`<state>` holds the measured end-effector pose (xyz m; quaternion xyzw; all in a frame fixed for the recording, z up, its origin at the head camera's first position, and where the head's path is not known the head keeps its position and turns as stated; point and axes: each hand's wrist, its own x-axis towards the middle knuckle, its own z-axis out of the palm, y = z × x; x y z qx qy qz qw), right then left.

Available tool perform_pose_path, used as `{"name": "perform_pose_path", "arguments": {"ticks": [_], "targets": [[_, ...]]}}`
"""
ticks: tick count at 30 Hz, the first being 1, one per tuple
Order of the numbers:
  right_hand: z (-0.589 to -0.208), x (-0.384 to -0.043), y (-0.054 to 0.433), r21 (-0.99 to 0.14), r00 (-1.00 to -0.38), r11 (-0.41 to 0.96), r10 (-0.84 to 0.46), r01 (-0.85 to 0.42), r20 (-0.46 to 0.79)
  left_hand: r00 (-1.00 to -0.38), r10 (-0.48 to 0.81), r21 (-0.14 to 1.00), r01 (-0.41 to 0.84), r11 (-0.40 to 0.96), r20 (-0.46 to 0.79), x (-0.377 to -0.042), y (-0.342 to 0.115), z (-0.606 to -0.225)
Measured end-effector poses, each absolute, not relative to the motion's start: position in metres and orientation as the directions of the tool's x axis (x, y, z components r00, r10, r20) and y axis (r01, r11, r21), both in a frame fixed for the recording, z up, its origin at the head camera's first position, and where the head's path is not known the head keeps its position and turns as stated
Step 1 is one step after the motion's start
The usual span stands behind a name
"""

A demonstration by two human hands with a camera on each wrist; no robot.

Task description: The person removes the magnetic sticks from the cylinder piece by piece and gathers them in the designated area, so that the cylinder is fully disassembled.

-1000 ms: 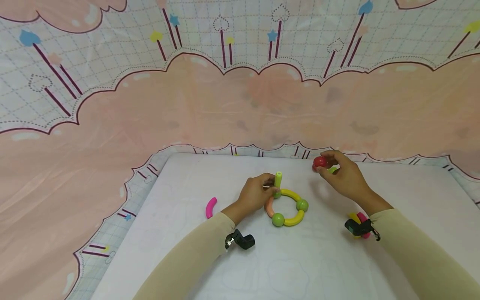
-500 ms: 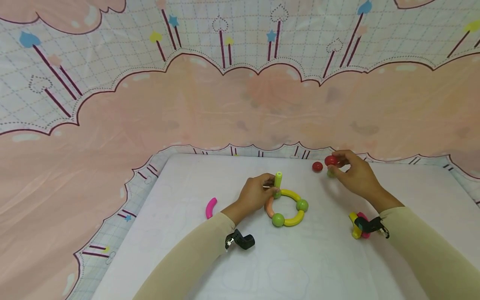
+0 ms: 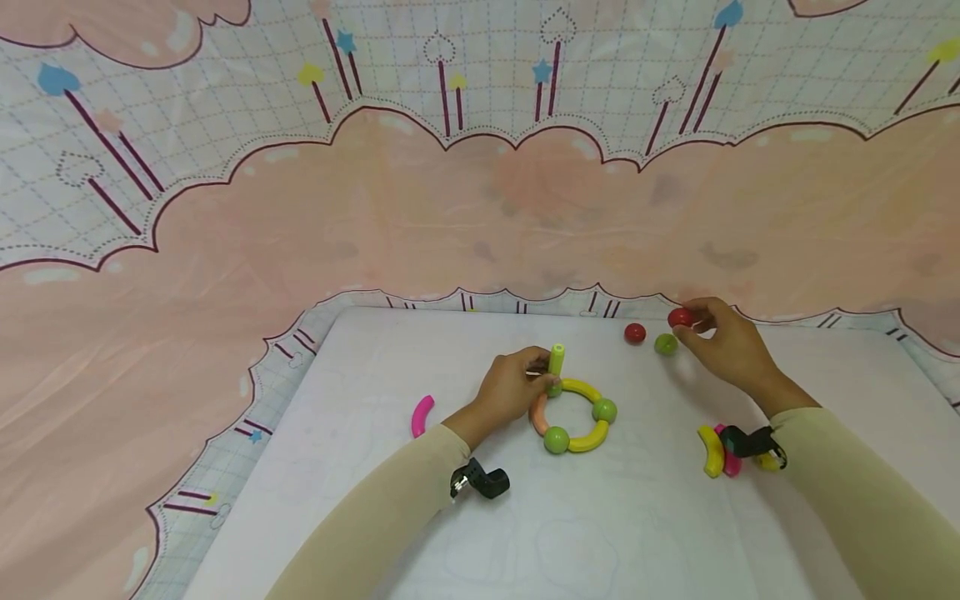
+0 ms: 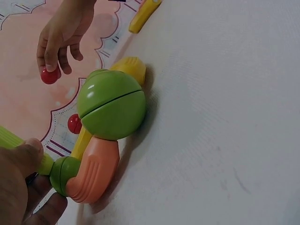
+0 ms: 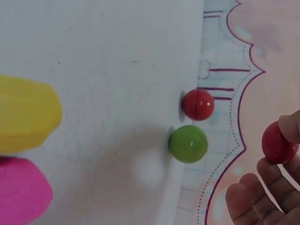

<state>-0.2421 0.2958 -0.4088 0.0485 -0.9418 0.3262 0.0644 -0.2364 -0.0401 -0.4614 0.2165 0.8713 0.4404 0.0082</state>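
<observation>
My left hand (image 3: 512,387) pinches an upright lime-green rod (image 3: 556,359) that stands on a green ball (image 4: 64,176) of a ring. That ring joins curved yellow pieces (image 3: 588,439), an orange curved piece (image 4: 99,168) and green balls (image 3: 557,440), lying on the white tabletop. At the back right, my right hand (image 3: 722,342) holds a red ball (image 5: 277,143) between thumb and fingers, raised above the table. Just left of it, a second red ball (image 3: 634,333) and a loose green ball (image 3: 666,344) rest on the table.
A pink curved piece (image 3: 423,416) lies left of the ring, partly behind the left forearm. Yellow (image 3: 711,452) and pink (image 3: 732,463) curved pieces lie under the right wrist's camera. A patterned cloth (image 3: 480,217) hangs behind the table's back edge.
My right hand has moved right with one red ball, parting it from the other red ball and the green ball, which stay on the table. My left hand keeps still.
</observation>
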Motion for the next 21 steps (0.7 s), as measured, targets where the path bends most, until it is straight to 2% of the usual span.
{"name": "perform_pose_path", "arguments": {"ticks": [11,21], "targets": [[-0.414,-0.246,0.309,-0.614,-1.000,0.789,-0.009,-0.016,0.015,-0.909,0.383,0.774,0.360,0.521,0.165,-0.237,-0.040,-0.460],[-0.422,-0.249,0.315,-0.596,-0.998,0.802,-0.015,0.019,-0.053,-0.907,0.385,0.777,0.363,0.514,0.169,-0.236,-0.040,-0.459]]}}
